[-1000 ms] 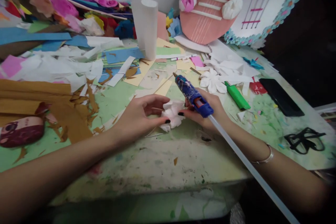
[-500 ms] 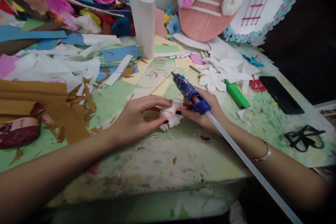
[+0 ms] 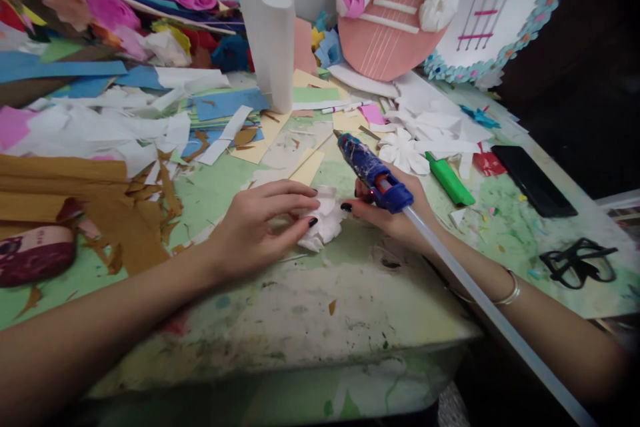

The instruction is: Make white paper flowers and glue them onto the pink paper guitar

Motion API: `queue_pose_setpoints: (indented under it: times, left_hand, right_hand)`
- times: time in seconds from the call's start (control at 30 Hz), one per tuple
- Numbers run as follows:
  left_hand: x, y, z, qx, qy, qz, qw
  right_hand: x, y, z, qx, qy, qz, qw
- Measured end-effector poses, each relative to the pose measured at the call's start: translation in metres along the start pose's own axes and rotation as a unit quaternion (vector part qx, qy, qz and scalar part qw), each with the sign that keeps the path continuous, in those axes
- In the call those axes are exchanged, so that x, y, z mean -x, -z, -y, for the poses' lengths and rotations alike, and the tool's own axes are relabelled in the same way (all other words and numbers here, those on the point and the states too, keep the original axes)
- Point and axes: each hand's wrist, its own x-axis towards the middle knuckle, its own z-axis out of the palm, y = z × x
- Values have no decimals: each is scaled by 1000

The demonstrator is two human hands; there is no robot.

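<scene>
A small white paper flower [image 3: 324, 219] lies on the green worktable [image 3: 300, 307] between my hands. My left hand [image 3: 260, 223] curls over its left side, fingertips pinching the petals. My right hand [image 3: 395, 210] grips a blue glue gun [image 3: 373, 172], nozzle pointing away up-left, while its fingertips touch the flower's right edge. A long clear glue stick [image 3: 490, 313] trails from the gun's back along my right forearm.
Heaps of coloured paper scraps [image 3: 100, 113] cover the table's left and back. A white paper tube [image 3: 279, 47] stands behind. A white flower [image 3: 403, 150], green marker [image 3: 450, 180], black phone [image 3: 533, 180] and black scissors [image 3: 575, 265] lie to the right. Pink guitar-shaped craft [image 3: 395, 20] leans at the back.
The glue gun has shifted slightly right and its nozzle lifted. My left fingers have closed further over the flower, which has turned a little.
</scene>
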Motion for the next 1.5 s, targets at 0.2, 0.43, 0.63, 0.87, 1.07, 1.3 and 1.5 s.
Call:
queue_pose_setpoints:
  times: [0.2, 0.43, 0.63, 0.87, 1.07, 1.3, 1.5]
  left_hand:
    - [3, 2, -2, 19, 79, -15, 997]
    - [-4, 4, 6, 52, 187, -83, 978]
    - [-16, 7, 19, 95, 203, 31, 974]
    - [-26, 3, 17, 75, 209, 49, 974]
    - [-31, 2, 15, 84, 229, 30, 969]
    - [-29, -1, 14, 152, 248, 21, 957]
    - [-28, 0, 11, 172, 258, 18, 951]
  right_hand:
    - [-3, 4, 2, -61, -44, -41, 996]
    - [-4, 11, 9, 0, -58, -11, 998]
    - [-3, 31, 21, 39, -80, 23, 996]
    - [-3, 31, 23, -2, -38, 97, 995]
    - [-4, 32, 23, 42, -36, 122, 991]
    - [-2, 31, 25, 91, -33, 141, 985]
    - [-1, 29, 28, 107, -34, 146, 983]
